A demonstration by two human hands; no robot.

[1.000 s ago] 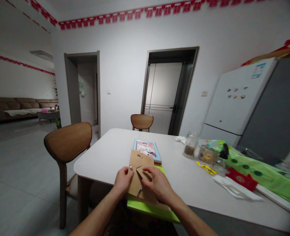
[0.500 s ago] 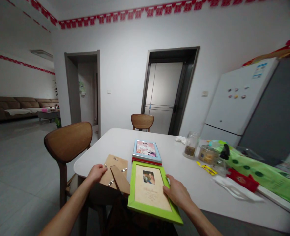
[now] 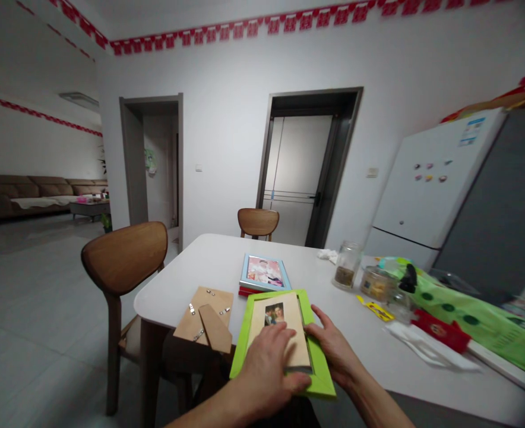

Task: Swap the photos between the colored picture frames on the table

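A lime-green picture frame (image 3: 240,353) lies tilted over the table's near edge. Inside it sits a cream paper insert (image 3: 299,348) with a small photo, slightly askew, with a dark gap along its right side and bottom. My left hand (image 3: 266,368) rests over the insert, fingers outstretched and thumb apart near the bottom rail. Gripping the frame's right rail is my right hand (image 3: 334,348), its fingers partly hidden beneath. To the left, a brown backing board (image 3: 189,324) with metal clips and a stand leg lies at the table's edge.
Behind the frame, a light-blue picture frame (image 3: 265,272) lies on a red one. A glass jar (image 3: 346,267), a container of snacks (image 3: 377,282), a yellow packet (image 3: 376,308) and a green bag (image 3: 462,315) occupy the right side. A wooden chair (image 3: 126,258) stands left.
My left hand has let go of the backing board and moved right onto the insert. The insert has shifted within the green frame. My right hand keeps hold of the frame's right side.
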